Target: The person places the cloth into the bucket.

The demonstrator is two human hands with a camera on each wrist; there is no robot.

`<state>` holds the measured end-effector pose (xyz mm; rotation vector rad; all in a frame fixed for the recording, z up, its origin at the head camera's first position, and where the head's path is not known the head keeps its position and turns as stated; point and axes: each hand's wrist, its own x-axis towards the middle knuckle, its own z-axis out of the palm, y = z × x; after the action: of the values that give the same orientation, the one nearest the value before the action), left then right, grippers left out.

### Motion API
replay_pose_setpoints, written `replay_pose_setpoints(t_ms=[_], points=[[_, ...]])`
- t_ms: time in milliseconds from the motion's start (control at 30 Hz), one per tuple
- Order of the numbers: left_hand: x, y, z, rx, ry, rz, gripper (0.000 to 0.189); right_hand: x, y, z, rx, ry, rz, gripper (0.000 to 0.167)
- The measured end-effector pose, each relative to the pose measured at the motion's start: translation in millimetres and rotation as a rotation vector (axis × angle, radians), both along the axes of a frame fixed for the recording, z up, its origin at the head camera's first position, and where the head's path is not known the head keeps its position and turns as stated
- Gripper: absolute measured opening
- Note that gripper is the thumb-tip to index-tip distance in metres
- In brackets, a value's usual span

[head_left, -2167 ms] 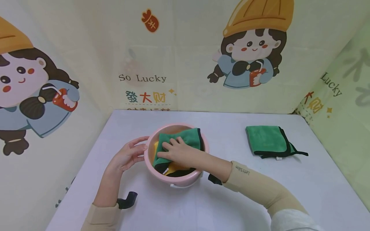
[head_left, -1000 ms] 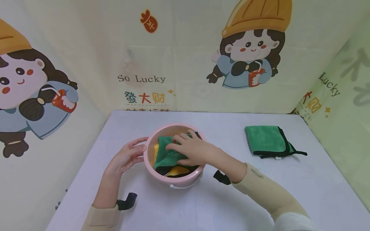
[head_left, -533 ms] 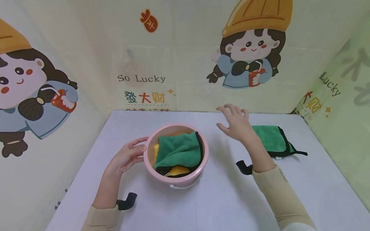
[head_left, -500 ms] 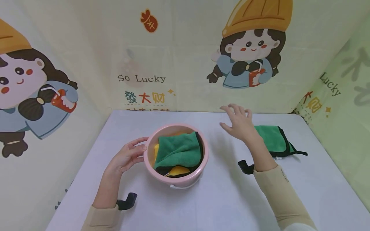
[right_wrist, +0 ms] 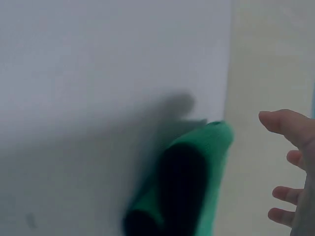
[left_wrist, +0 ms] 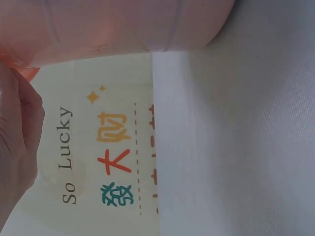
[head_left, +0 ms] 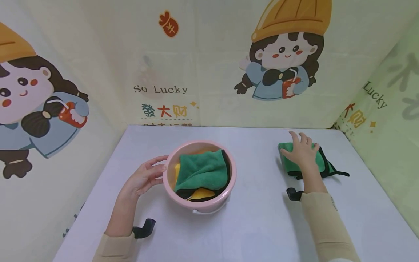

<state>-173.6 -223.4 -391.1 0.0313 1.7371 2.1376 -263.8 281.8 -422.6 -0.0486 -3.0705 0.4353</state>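
Note:
A pink bucket [head_left: 202, 207] stands left of the table's middle with a folded green towel [head_left: 203, 169] on top inside it. Yellow cloth [head_left: 202, 194] with black edging shows beneath that towel. My left hand [head_left: 145, 176] holds the bucket's left side, fingers and thumb at the rim. At the right back lies another folded green towel [head_left: 322, 162] with black trim and a loop. My right hand [head_left: 302, 151] hovers over it with spread fingers, covering part of it in the head view. In the right wrist view the same towel [right_wrist: 219, 147] appears below the thumb, apart from it.
The white table [head_left: 248, 218] ends at a cream curtain [head_left: 216, 72] printed with cartoon figures. A white bucket handle [head_left: 209, 212] hangs down at the front. Black straps [head_left: 144, 228] are on both wrists.
My right hand has left the towel in the bucket and moved right, over the other green towel. My left hand and the bucket have stayed put.

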Motion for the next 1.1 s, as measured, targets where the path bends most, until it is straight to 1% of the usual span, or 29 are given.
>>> replay_pose_setpoints(t_ms=[133, 233, 400, 500, 600, 833, 1100], points=[[0.2, 0.2, 0.9, 0.005, -0.008, 0.002, 0.043, 3.3, 14.4, -14.4, 0.001, -0.085, -0.036, 0.084], [0.5, 0.5, 1.5, 0.004, -0.016, 0.007, 0.044, 6.7, 21.1, -21.9, -0.003, -0.138, -0.048, 0.090], [1.0, 0.7, 2.0, 0.010, -0.018, 0.008, 0.045, 10.7, 25.4, -28.6, -0.004, -0.227, -0.064, 0.101], [1.0, 0.7, 1.8, 0.008, -0.015, 0.007, 0.044, 11.1, 25.3, -30.1, -0.003, -0.258, -0.067, 0.102], [1.0, 1.0, 1.4, -0.001, -0.012, 0.008, 0.045, 10.7, 25.2, -31.4, 0.007, -0.252, -0.061, 0.097], [0.7, 1.9, 0.5, -0.017, -0.009, 0.014, 0.045, 8.4, 29.0, -36.7, 0.006, -0.184, -0.053, 0.075], [0.7, 1.1, 0.3, 0.001, -0.005, 0.007, 0.042, 3.2, 32.0, -43.4, 0.011, -0.129, -0.052, 0.056]])
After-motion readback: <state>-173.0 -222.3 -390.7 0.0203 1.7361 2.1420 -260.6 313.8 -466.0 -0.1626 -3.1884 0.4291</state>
